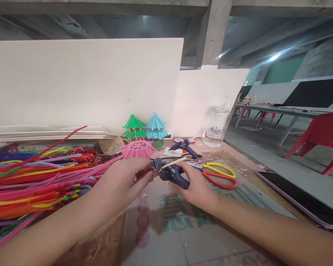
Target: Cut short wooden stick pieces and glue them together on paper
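1. Head view, the hands: R hand (198, 184) is wrapped round a dark blue tool (172, 175), its fingers on the far side & thumb on the near side. L hand (130, 177) has thumb and fingers brought close together at the tool's L end; cannot tell if they pinch the tool or the stick.
2. Same view, the tool: it is held in the air, approx. mid-pic, above a grey board (224, 244) w/ green characters. Its surface looks worn, w/ pale marks; the handle part is smooth, rounded, and slants down to the R. Exact shape is partly hidden by fingers.
3. Same view, the stick: a thin, straight, cream stick (174, 163) lies across the top of the tool, its R end tilted up a bit. L end is too small to tell.
4. Same view, nearby: pink roof-like piece (137, 149) behind L hand; scissors (209, 173) w/ yellow & red handles just beside R hand; blue glue gun (192, 152) behind them.
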Demonstrator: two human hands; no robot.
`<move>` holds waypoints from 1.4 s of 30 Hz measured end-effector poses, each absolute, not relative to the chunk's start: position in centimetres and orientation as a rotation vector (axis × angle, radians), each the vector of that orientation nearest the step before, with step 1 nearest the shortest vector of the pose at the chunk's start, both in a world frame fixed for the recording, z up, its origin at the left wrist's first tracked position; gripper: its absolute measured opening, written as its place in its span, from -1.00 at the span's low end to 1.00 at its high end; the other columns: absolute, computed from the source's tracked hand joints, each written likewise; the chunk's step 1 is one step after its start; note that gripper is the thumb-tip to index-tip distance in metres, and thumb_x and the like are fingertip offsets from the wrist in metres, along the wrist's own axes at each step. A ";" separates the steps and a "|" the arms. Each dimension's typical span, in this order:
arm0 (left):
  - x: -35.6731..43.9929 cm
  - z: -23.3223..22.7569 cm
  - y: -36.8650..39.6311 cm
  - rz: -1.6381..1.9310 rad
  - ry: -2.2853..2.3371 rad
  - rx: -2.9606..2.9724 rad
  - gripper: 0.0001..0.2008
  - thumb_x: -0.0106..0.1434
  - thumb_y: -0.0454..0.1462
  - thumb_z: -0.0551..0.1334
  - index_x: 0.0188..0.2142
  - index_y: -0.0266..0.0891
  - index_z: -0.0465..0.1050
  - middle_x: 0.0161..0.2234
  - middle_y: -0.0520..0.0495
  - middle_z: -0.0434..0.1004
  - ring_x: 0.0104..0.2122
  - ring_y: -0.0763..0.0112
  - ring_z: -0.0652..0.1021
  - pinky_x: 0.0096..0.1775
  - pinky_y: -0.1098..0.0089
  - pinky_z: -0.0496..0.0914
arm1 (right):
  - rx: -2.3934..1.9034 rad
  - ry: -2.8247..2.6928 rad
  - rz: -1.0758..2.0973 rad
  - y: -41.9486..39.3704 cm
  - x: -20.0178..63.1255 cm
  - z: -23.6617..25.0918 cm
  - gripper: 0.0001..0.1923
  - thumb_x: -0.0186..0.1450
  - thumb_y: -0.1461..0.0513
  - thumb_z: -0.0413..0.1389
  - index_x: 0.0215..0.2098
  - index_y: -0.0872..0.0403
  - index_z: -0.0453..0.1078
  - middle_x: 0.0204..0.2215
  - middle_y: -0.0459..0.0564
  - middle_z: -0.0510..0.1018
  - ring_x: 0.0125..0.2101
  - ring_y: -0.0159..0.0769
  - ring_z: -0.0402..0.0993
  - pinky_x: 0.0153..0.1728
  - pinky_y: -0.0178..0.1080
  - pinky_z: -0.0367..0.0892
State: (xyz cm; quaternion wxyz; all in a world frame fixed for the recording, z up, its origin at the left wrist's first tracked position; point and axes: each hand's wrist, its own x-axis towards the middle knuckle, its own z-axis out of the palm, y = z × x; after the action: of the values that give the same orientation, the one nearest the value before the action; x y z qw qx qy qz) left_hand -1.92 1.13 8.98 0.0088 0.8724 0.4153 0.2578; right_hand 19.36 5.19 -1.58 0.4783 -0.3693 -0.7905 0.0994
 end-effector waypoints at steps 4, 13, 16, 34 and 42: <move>-1.9 8.9 1.1 0.826 1.280 2.711 -0.74 0.28 -0.21 0.04 -0.39 -0.22 0.47 -0.61 0.13 0.34 -0.60 0.50 0.33 -0.54 0.54 0.17 | -0.918 -1.917 0.254 5.3 19.4 -1.6 -0.63 0.21 0.14 0.19 -0.03 0.04 0.35 -0.15 0.09 0.59 -0.19 -0.13 0.55 -0.21 -0.12 0.48; -1.8 8.7 1.4 0.855 1.247 2.712 -0.75 0.27 -0.25 0.05 -0.43 -0.24 0.46 -0.62 0.13 0.35 -0.61 0.53 0.35 -0.55 0.55 0.16 | -0.897 -1.917 0.222 5.4 19.4 -1.7 -0.63 0.20 0.18 0.19 -0.02 0.04 0.37 -0.16 0.07 0.60 -0.19 -0.14 0.55 -0.22 -0.14 0.49; -1.9 8.7 1.4 0.893 1.208 2.718 -0.76 0.27 -0.27 0.06 -0.43 -0.25 0.45 -0.62 0.14 0.36 -0.61 0.55 0.35 -0.55 0.57 0.17 | -0.898 -1.927 0.206 5.4 19.5 -1.8 -0.62 0.20 0.20 0.19 -0.01 0.04 0.37 -0.16 0.08 0.61 -0.18 -0.13 0.55 -0.20 -0.13 0.48; -1.8 8.5 1.2 0.848 1.253 2.680 -0.75 0.27 -0.22 0.05 -0.42 -0.22 0.45 -0.59 0.10 0.50 -0.58 0.46 0.47 -0.52 0.51 0.22 | -0.903 -1.944 0.180 5.4 19.6 -1.7 -0.61 0.19 0.22 0.19 0.00 0.04 0.38 -0.15 0.07 0.62 -0.18 -0.12 0.57 -0.17 -0.12 0.46; -1.7 8.8 1.1 0.797 1.295 2.638 -0.75 0.27 -0.21 0.02 -0.41 -0.20 0.43 -0.54 0.06 0.55 -0.53 0.41 0.52 -0.48 0.48 0.26 | -0.946 -1.957 0.206 5.1 19.7 -1.5 -0.64 0.21 0.21 0.18 -0.01 0.03 0.39 -0.14 0.07 0.63 -0.17 -0.09 0.58 -0.17 -0.11 0.45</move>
State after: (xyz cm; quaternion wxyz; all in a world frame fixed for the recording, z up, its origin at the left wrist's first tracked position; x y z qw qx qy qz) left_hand -1.67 1.08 8.80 0.0486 0.8654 0.4248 0.2614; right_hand 19.69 5.12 -1.54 0.4610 -0.3844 -0.7954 0.0839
